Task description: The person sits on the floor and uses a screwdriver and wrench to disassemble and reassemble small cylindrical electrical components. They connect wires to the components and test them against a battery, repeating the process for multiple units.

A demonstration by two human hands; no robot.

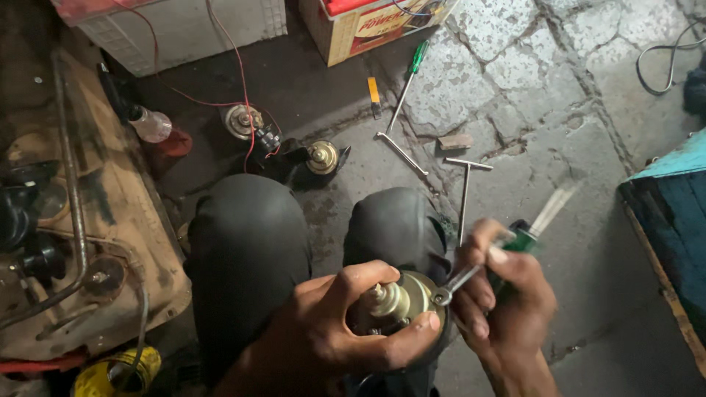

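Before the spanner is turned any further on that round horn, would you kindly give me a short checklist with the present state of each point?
1. Left hand grips the round horn around its body: ok.
2. Right hand holds the small spanner and a green-handled screwdriver together: ok, though crowded.
3. Spanner head seated at the horn's rim: cannot tell, the fastener is too small to see.
4. Horn supported over the knees, off the ground: ok.
5. Spare tools within sight, a T-handle wrench and a second green-handled screwdriver on the paving: ok.
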